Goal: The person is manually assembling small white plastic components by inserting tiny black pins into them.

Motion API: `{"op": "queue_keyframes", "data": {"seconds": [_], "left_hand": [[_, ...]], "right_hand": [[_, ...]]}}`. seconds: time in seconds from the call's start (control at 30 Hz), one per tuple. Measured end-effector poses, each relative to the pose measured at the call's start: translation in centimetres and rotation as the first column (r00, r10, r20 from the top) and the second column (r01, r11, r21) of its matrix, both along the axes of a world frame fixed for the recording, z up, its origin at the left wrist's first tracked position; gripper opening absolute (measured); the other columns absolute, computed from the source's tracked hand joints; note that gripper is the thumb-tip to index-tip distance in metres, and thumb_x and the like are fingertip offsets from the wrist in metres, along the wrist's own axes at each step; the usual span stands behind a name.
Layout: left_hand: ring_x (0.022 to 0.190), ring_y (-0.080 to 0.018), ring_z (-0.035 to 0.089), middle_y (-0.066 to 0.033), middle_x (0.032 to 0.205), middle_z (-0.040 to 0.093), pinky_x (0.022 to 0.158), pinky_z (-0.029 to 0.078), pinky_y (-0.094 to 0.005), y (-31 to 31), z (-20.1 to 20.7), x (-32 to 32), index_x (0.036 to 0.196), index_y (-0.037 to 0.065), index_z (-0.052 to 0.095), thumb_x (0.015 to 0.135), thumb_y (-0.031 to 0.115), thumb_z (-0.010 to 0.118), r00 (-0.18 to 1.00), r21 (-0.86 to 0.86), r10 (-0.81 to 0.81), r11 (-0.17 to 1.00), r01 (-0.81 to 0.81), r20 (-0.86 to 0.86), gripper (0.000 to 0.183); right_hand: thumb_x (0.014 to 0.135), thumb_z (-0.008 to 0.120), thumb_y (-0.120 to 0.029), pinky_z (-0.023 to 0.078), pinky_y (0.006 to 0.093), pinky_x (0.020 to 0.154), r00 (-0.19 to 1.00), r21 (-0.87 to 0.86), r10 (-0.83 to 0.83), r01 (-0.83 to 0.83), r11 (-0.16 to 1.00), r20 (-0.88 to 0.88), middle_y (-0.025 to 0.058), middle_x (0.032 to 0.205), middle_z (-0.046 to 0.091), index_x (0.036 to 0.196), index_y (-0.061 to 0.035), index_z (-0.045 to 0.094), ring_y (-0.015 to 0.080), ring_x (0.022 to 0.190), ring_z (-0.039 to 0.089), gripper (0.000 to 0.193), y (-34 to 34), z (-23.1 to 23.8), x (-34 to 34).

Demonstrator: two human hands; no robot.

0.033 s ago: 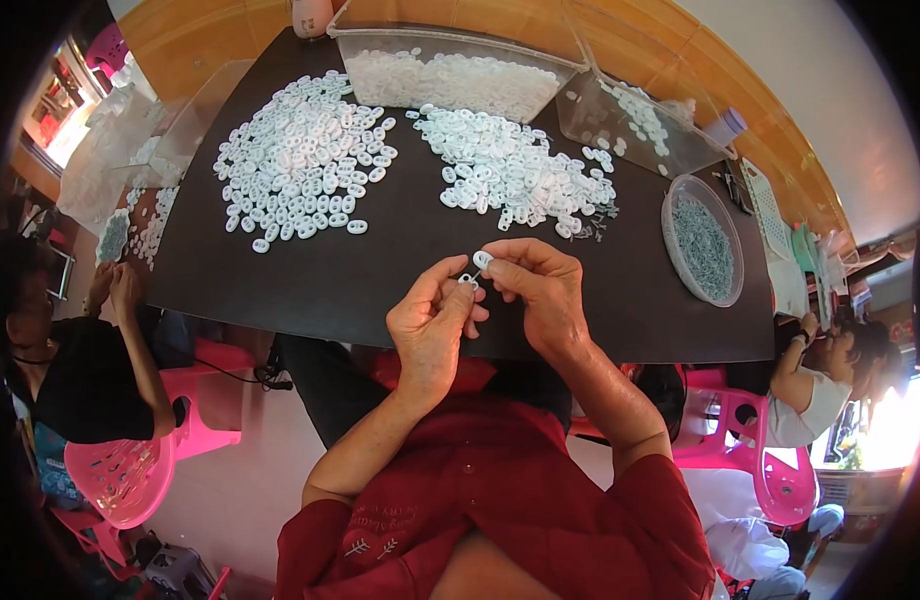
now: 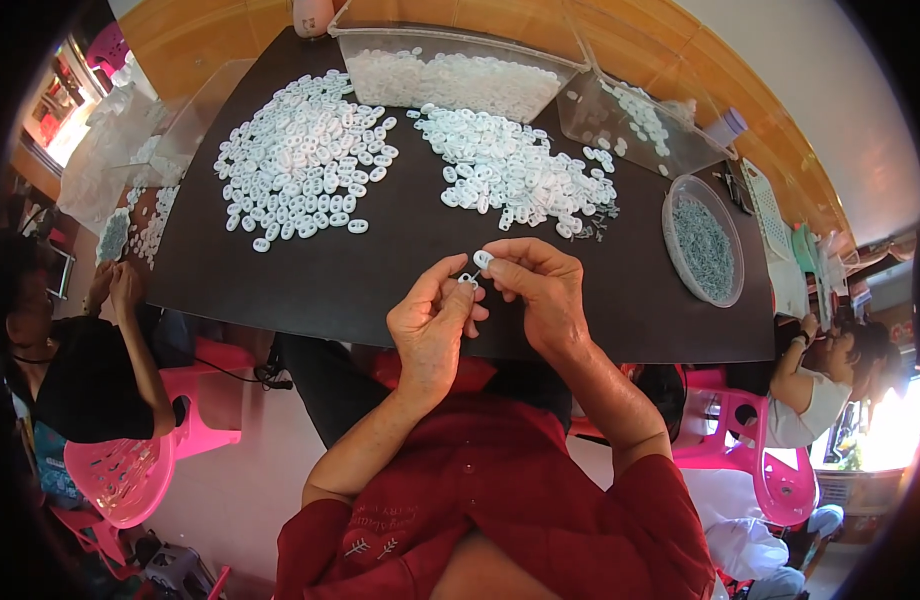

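Observation:
Over the near part of the dark table, my left hand [image 2: 429, 325] pinches a small white plastic oval piece with two holes [image 2: 467, 280] between thumb and fingers. Close above it, my right hand [image 2: 550, 295] grips a second white oval piece [image 2: 483, 259] at its fingertips. A thin greyish sliver shows between the two pieces; whether it joins them I cannot tell. Beyond my hands lie a large heap of white two-holed ovals [image 2: 305, 160] to the left and another heap of white pieces [image 2: 515, 165] to the right, with small grey bits at its edge.
A round clear tub [image 2: 670, 235] of small grey metal pieces stands at the right. Clear plastic bins [image 2: 460, 38] with white pieces line the back of the table [image 2: 380, 275]. People sit on both sides, near pink plastic chairs [image 2: 120, 480].

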State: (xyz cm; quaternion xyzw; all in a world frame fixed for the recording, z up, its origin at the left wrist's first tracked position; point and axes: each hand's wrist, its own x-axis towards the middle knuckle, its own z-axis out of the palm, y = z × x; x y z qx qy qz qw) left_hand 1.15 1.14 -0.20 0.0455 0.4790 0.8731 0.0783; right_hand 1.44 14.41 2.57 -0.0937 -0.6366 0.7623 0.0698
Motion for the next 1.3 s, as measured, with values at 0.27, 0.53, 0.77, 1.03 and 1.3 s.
{"op": "queue_keyframes", "data": {"seconds": [0.27, 0.53, 0.77, 1.03, 1.3], "left_hand": [[0.065, -0.0075, 0.058, -0.0057, 0.083, 0.062, 0.050, 0.044, -0.0173, 0.0, -0.3, 0.1, 0.116, -0.004, 0.056, 0.088, -0.001, 0.056, 0.999, 0.000, 0.036, 0.999, -0.036, -0.005, 0.028], [0.065, -0.0088, 0.059, -0.0068, 0.083, 0.062, 0.051, 0.045, -0.0188, 0.0, -0.3, 0.1, 0.114, -0.005, 0.057, 0.088, 0.000, 0.055, 0.999, -0.026, 0.049, 0.998, -0.049, -0.020, 0.026], [0.064, -0.0108, 0.059, -0.0080, 0.083, 0.063, 0.051, 0.046, -0.0205, -0.1, -0.3, 0.0, 0.114, -0.006, 0.057, 0.089, 0.000, 0.055, 0.998, -0.024, 0.059, 0.998, -0.059, -0.026, 0.026], [0.065, -0.0117, 0.059, -0.0075, 0.082, 0.061, 0.052, 0.046, -0.0213, 0.0, -0.8, 0.1, 0.115, -0.006, 0.056, 0.088, -0.002, 0.054, 0.996, -0.022, 0.078, 0.997, -0.079, -0.047, 0.027], [0.067, -0.0123, 0.059, -0.0057, 0.080, 0.057, 0.053, 0.047, -0.0223, 0.0, -0.9, 0.1, 0.115, -0.006, 0.056, 0.089, -0.002, 0.053, 0.996, 0.028, 0.080, 0.996, -0.079, -0.046, 0.027]], "right_hand": [[0.079, 0.065, -0.003, 0.040, 0.0195, 0.057, 1.000, 0.000, 0.004, -0.004, 1.000, -0.011, 0.0034, 0.076, 0.065, 0.094, 0.0017, 0.066, 0.0062, 0.064, 0.053, 0.016, -0.5, -0.3, 0.0], [0.079, 0.066, -0.003, 0.040, 0.0189, 0.057, 0.999, -0.027, -0.017, 0.016, 1.000, -0.045, 0.0027, 0.076, 0.064, 0.093, 0.0018, 0.065, 0.0056, 0.064, 0.053, 0.015, -1.1, 0.2, 0.0], [0.080, 0.065, -0.002, 0.041, 0.0188, 0.057, 0.999, 0.025, -0.011, 0.012, 1.000, -0.045, 0.0028, 0.076, 0.064, 0.093, 0.0024, 0.065, 0.0057, 0.065, 0.054, 0.014, -1.3, 0.3, 0.1], [0.084, 0.059, 0.002, 0.050, 0.0219, 0.063, 0.994, 0.055, 0.012, -0.005, 0.998, -0.113, 0.0065, 0.081, 0.064, 0.094, 0.0049, 0.061, 0.0085, 0.069, 0.059, 0.010, -1.8, -0.4, 0.4], [0.086, 0.057, 0.003, 0.049, 0.0213, 0.057, 0.989, 0.171, 0.028, -0.002, 0.985, -0.147, 0.0049, 0.077, 0.063, 0.094, 0.0038, 0.060, 0.0061, 0.067, 0.057, 0.009, -2.1, -0.9, 0.7]]}}
